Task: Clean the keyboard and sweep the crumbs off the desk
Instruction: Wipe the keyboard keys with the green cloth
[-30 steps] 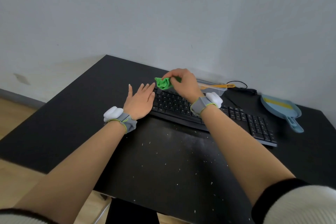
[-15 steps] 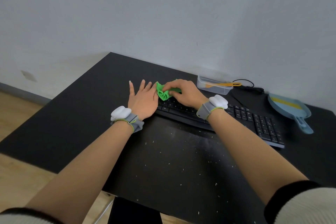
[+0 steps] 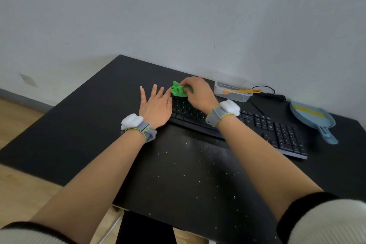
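Your right hand (image 3: 199, 93) pinches a crumpled green blob of cleaning gel (image 3: 178, 90) in curled fingers, pressing it on the far-left corner of the flat black keyboard (image 3: 257, 125). Your left hand (image 3: 155, 107) lies flat, fingers straight and spread, beside the keyboard's left end. Pale crumbs (image 3: 198, 176) speckle the matte black bench (image 3: 79, 125).

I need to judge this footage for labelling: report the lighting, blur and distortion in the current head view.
Head view: soft, even light, no hard shadows or strong glare on the desk; a dull sheen near the keyboard. Wide-angle stretch enlarges the forearms at the bottom edge. The right hand holding the green putty looks slightly soft; the left hand and crumbs read clearly.
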Available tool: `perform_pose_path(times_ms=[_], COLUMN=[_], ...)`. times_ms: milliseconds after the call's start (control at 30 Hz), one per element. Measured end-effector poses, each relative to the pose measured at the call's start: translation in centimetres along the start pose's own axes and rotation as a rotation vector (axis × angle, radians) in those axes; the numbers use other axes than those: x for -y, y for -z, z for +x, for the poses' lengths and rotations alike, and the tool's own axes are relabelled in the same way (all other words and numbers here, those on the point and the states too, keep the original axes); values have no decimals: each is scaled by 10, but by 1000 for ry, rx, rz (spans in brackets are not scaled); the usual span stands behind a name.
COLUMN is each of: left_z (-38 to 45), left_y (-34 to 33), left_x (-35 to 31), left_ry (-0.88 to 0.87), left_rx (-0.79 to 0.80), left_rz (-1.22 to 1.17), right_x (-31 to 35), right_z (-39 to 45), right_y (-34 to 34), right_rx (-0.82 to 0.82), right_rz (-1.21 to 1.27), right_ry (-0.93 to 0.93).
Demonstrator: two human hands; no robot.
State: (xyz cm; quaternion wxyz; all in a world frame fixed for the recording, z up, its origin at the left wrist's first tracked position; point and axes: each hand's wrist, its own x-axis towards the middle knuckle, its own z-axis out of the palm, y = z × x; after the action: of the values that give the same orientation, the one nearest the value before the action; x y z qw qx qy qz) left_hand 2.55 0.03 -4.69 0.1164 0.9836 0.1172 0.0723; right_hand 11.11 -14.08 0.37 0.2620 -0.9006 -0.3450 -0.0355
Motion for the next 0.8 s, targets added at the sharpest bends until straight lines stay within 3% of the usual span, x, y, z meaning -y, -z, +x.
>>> perform_pose_path(times_ms=[100, 300, 467, 567, 667, 800], left_z=[-2, -1, -1, -1, -1, -3], left_y=[2, 0, 0, 0, 0, 2], left_x=[-2, 0, -1, 0, 0, -1], left_ry=[-4, 8, 7, 6, 3, 3], left_rx=[3, -18, -13, -1, 3, -1], left_rz=[9, 35, 12, 0, -7, 1], right_x=[4, -13, -22, -18, -11, 2], right_z=[1, -8, -18, -17, -13, -9], right_y=[-11, 17, 67, 82, 63, 22], right_rx=[157, 223, 382, 273, 136, 178], right_rz=[-109, -195, -358, -261, -157, -105], right_ry=[12, 131, -103, -149, -56, 37])
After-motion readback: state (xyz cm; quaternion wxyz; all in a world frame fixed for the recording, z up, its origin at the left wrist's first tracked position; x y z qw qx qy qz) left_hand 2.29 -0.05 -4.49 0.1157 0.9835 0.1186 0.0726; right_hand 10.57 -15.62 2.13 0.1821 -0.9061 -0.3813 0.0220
